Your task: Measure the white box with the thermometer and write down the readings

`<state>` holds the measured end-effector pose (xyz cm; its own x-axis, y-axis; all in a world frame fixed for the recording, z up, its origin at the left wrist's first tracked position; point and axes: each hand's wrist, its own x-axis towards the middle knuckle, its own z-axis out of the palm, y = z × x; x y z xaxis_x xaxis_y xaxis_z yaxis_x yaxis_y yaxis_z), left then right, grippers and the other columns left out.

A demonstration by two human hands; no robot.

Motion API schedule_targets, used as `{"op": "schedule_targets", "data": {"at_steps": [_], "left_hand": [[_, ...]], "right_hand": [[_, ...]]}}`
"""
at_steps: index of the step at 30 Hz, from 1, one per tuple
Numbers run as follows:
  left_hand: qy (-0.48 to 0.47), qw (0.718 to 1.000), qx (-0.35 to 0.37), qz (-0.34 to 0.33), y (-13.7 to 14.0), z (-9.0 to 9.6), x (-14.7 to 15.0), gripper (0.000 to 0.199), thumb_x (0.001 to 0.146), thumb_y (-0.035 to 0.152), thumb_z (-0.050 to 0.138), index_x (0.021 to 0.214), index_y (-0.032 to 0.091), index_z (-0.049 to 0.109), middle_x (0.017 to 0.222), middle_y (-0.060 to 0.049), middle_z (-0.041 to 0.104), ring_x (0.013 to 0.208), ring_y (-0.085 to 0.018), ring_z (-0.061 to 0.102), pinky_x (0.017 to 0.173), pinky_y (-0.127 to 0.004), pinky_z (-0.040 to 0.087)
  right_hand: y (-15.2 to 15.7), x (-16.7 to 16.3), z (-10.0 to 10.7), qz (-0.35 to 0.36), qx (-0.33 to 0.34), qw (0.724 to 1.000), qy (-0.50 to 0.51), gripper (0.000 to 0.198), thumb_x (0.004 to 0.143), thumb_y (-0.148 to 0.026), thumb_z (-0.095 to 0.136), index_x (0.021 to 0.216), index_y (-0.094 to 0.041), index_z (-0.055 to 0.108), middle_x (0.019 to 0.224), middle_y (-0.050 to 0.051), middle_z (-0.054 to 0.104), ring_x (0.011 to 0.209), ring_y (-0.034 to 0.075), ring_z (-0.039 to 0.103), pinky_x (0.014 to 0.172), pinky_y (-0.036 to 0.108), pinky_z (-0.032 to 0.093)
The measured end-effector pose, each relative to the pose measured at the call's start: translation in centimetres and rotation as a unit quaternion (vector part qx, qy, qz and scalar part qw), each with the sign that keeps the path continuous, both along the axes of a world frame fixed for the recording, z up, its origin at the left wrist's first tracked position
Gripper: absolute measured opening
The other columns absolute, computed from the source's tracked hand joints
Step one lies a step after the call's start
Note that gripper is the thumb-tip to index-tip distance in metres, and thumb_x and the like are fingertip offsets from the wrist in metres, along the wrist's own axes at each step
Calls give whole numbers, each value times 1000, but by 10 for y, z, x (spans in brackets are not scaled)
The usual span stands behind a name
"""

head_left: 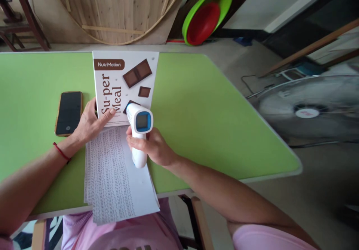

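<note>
My left hand (94,119) grips the lower left corner of a white box (112,89) printed "NutriMotion Su-per Meal" with chocolate pieces, its thumb lying across the front. In my right hand (154,145) is a white infrared thermometer (139,134) with a blue-rimmed screen, held by its handle. The thermometer's head is in front of the box's lower right part. Whether the two touch, I cannot tell. Below the box lie several sheets of handwritten paper (117,182), reaching over the table's near edge. The screen looks grey, with no readable figures.
A dark phone (69,112) in a brown case lies left of my left hand on the green table (202,130). Beyond the table's right edge stands a fan (307,108). Green and red basins (207,16) and a round wooden board (120,7) lean behind.
</note>
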<state>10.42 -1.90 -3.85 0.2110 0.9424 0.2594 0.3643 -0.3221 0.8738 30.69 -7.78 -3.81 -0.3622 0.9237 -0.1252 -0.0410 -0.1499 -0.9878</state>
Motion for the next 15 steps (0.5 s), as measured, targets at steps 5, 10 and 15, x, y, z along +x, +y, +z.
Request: {"op": "schedule_targets", "data": {"at_steps": [5,10,15], "left_hand": [[62,998,-25,18,7,7,-8,49,75,62,73,100,21,64,99,-9,72,89,-31,67,76,-50,57],[-8,999,-47,9,12,1,-9,46,71,56,79,96,21,66,97,-8,73,89,-29,68,76,-47,59],[-58,996,-65,16,5,-3,-3,54,73,60,76,105,19,63,107,-12,71,97,-31,67,80,-50,59]], "right_hand": [[3,0,0,34,-3,999,24,26,67,-30,74,85,-21,58,67,-4,55,60,12,52,59,31,43],[4,2,1,20,-27,999,15,26,66,-32,74,84,-20,60,68,-4,56,60,11,51,59,31,42],[3,6,1,16,34,999,-28,21,73,-35,68,73,-21,54,61,-5,49,56,11,47,55,30,39]]}}
